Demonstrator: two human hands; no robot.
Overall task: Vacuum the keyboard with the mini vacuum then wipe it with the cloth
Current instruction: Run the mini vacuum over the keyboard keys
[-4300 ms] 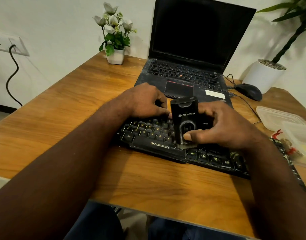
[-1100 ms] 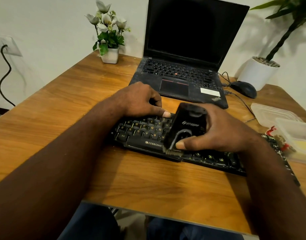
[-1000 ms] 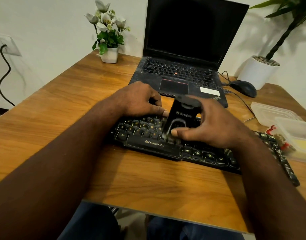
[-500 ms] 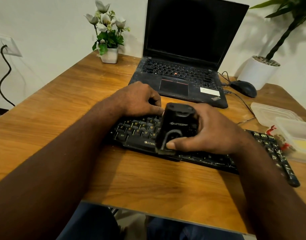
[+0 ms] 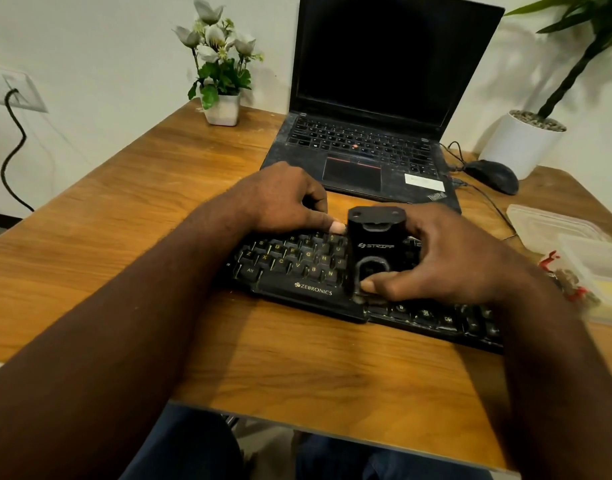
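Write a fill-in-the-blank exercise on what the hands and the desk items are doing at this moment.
1. The right hand grips the ____, which stands upright among the keys.
2. The left hand holds the far edge of the ____.
3. The laptop has its lid ____.
4. The mouse lies on the table to the laptop's ____.

Missing words: mini vacuum; keyboard; open; right.
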